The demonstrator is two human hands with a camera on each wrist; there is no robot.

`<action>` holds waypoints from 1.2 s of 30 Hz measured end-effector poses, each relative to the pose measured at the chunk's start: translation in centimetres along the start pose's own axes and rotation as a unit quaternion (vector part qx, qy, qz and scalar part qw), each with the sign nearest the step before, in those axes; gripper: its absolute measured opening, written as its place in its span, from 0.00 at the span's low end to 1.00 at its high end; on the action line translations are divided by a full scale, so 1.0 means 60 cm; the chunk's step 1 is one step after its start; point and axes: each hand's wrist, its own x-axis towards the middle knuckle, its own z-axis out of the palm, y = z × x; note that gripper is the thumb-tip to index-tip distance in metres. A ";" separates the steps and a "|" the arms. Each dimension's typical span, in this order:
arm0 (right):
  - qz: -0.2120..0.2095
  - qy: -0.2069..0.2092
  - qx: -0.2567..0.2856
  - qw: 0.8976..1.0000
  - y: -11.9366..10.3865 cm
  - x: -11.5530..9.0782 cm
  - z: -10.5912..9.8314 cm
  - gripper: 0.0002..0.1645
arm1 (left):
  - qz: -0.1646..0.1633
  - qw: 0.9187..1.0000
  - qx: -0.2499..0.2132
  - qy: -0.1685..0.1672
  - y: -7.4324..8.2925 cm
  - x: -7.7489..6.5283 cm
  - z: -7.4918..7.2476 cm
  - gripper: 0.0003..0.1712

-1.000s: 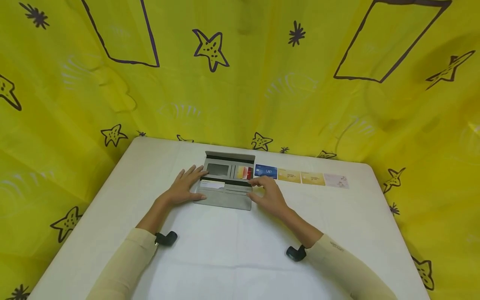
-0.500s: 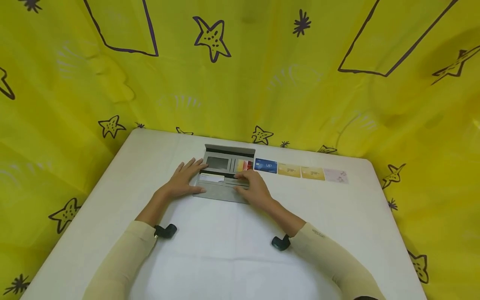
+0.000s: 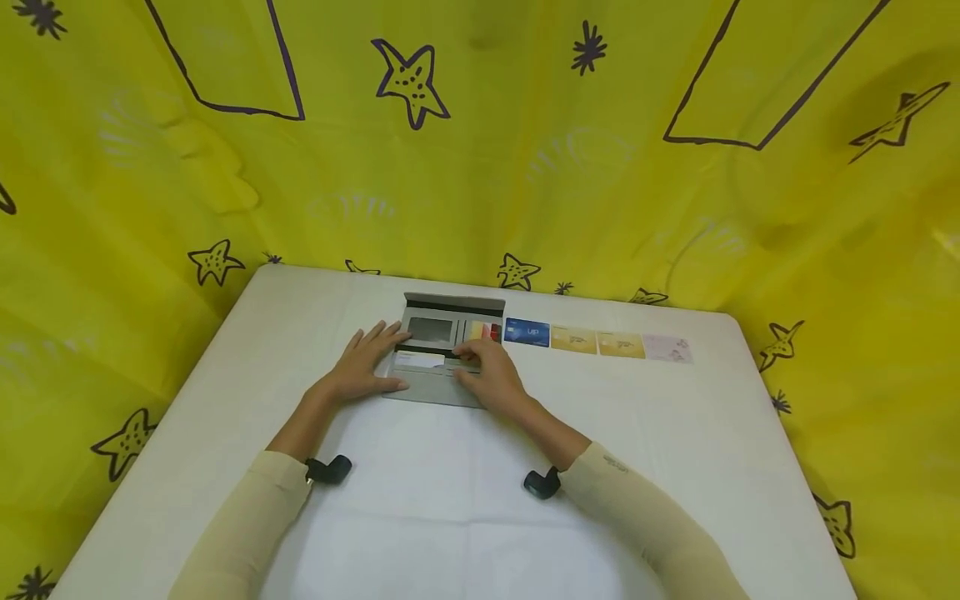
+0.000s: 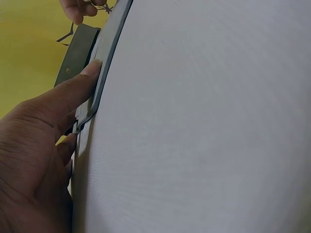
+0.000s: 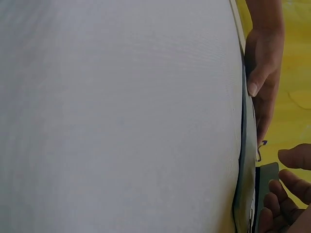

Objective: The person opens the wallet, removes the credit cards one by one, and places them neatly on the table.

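Note:
A grey wallet (image 3: pixel 431 392) lies unfolded on the white table. My left hand (image 3: pixel 358 367) rests on its left edge, fingers spread and thumb on the lower flap. In the left wrist view the thumb (image 4: pixel 77 87) presses on the wallet's edge. A white card (image 3: pixel 420 359) sits in a lower slot, and yellow and red cards (image 3: pixel 480 330) show in the upper right pockets. My right hand (image 3: pixel 493 377) hovers over the wallet's right half, close beside the white card, covering part of the lower slots. In the right wrist view its thumb (image 5: pixel 294 156) stands apart from loosely bent fingers.
Right of the wallet runs a row of cards: a blue VIP card (image 3: pixel 527 332), two gold cards (image 3: pixel 574 339) and a pale pink card (image 3: pixel 668 348). A yellow curtain (image 3: pixel 480 183) with drawn starfish hangs behind the table (image 3: pixel 465 475).
My right hand has moved left across the wallet, from its right edge to near the white card. The left hand stays in place. The head view has shifted slightly.

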 end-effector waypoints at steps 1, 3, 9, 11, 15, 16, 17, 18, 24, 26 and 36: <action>0.001 -0.002 -0.003 1.000 -0.001 0.003 0.003 0.17 | 0.000 1.000 -0.001 0.000 0.000 -0.001 -0.001 0.51; -0.002 -0.003 -0.008 1.000 -0.004 0.008 0.009 0.17 | 0.002 1.000 -0.005 0.002 0.001 -0.003 -0.002 0.52; -0.011 -0.008 -0.042 0.999 -0.012 0.021 0.030 0.16 | 0.003 1.000 -0.012 0.005 0.003 -0.006 0.000 0.52; -0.014 -0.013 -0.053 0.998 -0.016 0.026 0.035 0.16 | 0.002 1.000 -0.012 0.006 0.002 -0.007 0.001 0.51; -0.014 -0.024 -0.076 0.997 -0.021 0.038 0.044 0.17 | 0.001 1.000 -0.009 0.008 -0.001 -0.008 0.002 0.52; -0.014 -0.026 -0.080 0.996 -0.023 0.040 0.046 0.17 | 0.001 1.000 -0.008 0.007 -0.001 -0.007 0.002 0.52; -0.014 -0.027 -0.083 0.996 -0.024 0.042 0.047 0.18 | 0.001 1.000 -0.008 0.007 -0.001 -0.006 0.001 0.51; -0.014 -0.029 -0.086 0.996 -0.025 0.044 0.048 0.18 | 0.001 1.000 -0.008 0.007 -0.001 -0.006 0.001 0.51; -0.011 -0.038 -0.101 0.994 -0.030 0.047 0.053 0.18 | 0.007 1.000 -0.012 0.009 0.005 -0.004 -0.002 0.51; -0.005 -0.041 -0.108 0.993 -0.032 0.047 0.054 0.19 | 0.008 1.000 -0.011 0.010 0.008 -0.004 -0.002 0.51; 0.008 -0.056 -0.121 0.991 -0.038 0.050 0.056 0.19 | 0.004 1.000 -0.001 0.010 0.005 -0.006 0.000 0.51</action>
